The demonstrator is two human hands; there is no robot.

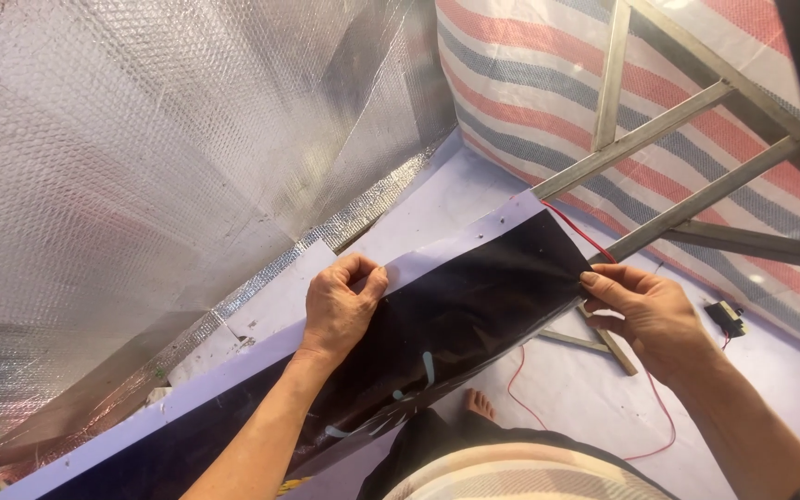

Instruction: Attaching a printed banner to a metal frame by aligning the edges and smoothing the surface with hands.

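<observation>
Fingers of my left hand pinch the white upper edge of the long glossy black sheet; my right hand grips its far corner at three o'clock, beside the thin red wire. I judge I'm stretching it flat (next needs even tension). Grey metal frame bars crowd at one o'clock.

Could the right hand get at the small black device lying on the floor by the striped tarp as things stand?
Probably yes: the small black device lies in the open just beyond the right hand, nothing between them. But that hand is pinching the black sheet, so it would have to let go.
</observation>
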